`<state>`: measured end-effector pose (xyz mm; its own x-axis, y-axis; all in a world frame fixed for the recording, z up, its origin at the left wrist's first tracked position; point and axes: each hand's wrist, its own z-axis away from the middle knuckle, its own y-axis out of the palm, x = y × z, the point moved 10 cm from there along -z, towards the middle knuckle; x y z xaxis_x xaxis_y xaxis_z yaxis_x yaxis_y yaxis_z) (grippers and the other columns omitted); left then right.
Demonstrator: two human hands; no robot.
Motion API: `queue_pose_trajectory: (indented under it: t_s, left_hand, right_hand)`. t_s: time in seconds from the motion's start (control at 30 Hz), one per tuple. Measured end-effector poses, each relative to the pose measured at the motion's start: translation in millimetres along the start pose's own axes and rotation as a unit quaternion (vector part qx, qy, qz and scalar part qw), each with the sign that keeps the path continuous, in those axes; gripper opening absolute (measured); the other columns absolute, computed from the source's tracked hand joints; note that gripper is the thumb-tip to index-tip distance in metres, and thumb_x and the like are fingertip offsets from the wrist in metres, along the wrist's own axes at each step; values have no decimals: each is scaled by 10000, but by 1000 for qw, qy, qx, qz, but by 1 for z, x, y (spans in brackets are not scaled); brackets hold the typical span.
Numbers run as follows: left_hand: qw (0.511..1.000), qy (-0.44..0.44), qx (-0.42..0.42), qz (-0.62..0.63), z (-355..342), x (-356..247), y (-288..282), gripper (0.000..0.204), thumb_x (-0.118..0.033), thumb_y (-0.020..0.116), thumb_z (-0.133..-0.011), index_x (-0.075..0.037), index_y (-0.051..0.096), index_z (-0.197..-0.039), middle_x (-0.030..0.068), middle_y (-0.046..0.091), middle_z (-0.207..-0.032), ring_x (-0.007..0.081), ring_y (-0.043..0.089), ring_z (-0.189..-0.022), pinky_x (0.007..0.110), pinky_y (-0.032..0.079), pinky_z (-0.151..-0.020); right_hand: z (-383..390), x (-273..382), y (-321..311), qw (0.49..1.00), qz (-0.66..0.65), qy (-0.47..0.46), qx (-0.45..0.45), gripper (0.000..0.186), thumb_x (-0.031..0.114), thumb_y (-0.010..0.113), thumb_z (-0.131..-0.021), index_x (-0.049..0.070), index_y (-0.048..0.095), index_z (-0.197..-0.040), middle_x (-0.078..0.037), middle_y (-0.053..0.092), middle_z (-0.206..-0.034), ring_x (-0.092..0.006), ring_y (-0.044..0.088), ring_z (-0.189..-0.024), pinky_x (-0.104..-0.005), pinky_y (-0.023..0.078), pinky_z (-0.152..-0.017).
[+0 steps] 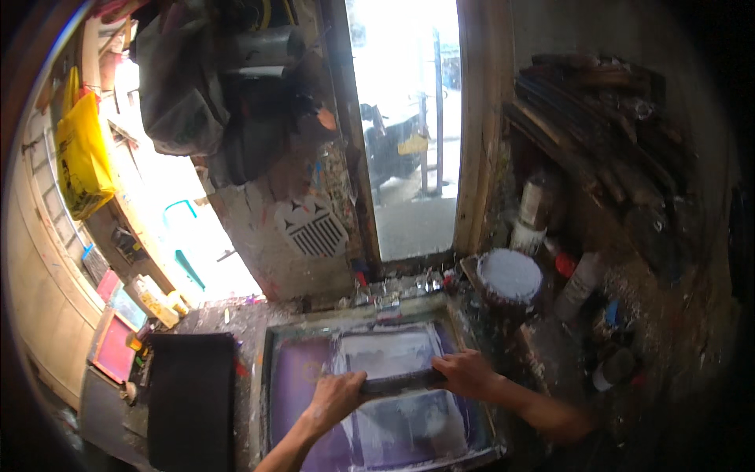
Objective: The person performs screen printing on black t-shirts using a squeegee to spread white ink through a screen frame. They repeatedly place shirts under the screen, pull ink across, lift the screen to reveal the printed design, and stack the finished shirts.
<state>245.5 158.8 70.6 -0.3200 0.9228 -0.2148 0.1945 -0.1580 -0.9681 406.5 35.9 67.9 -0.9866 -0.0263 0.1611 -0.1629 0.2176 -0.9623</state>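
Note:
My left hand [339, 394] and my right hand [467, 371] grip the two ends of a dark squeegee [403, 384]. Its long bar lies across the middle of a framed printing screen [303, 425], with fingers closed round it at both ends. Purple covers the mesh at the sides, while a pale rectangle smeared with whitish ink [385, 352] fills the centre, both beyond and nearer than the bar. The blade's lower edge is hidden under the bar.
Left of the screen lies a black flat board [191, 401], with a pink-faced small frame [116, 346] beyond it. A round tub of whitish ink [510, 275] stands at the far right, near a bottle [580, 285]. A yellow bag [83, 157] hangs at the left.

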Motion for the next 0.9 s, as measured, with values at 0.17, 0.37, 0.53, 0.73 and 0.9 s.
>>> queue_pose_trajectory:
  t_s: [0.17,0.37,0.53,0.73,0.9]
  left_hand:
    - [991,-24,-135,7,-92,68,-38,487,-419,782,-820,-10,566,-970,231,685,-871,432,677,-819,505,537,-700]
    - [990,-61,-118,41,-59,60,-4,533,-437,808,-786,10,561,-938,223,673,-855,411,680,-807,475,539,-673]
    - [993,-69,-92,6,38,-21,2,424,-336,815,-792,-42,511,-798,119,582,-720,304,625,-644,434,508,-576]
    - [997,-30,-48,47,97,-62,18,351,-290,782,-771,-75,505,-762,107,563,-681,309,624,-647,437,487,-563]
    - [996,-80,6,25,-40,38,9,362,-322,789,-797,-31,594,-887,231,658,-777,422,671,-750,492,509,-648]
  right_hand:
    - [-109,-52,0,991,-70,17,-117,176,145,664,-857,43,552,-947,-165,667,-847,-396,687,-839,-509,550,-734]
    - [-96,-45,19,995,-59,-44,-68,370,361,757,-849,55,557,-911,-153,678,-855,-364,693,-791,-461,543,-652]
    - [15,23,12,1000,-24,5,10,231,230,740,-797,86,568,-854,-101,582,-721,-294,670,-625,-407,517,-486]
    - [87,53,14,993,-110,-25,34,197,203,740,-773,87,610,-864,-125,603,-725,-328,671,-645,-429,533,-544]
    - [-48,-22,10,994,-91,-14,-60,342,347,793,-794,74,607,-883,-162,660,-751,-374,684,-719,-465,541,-636]
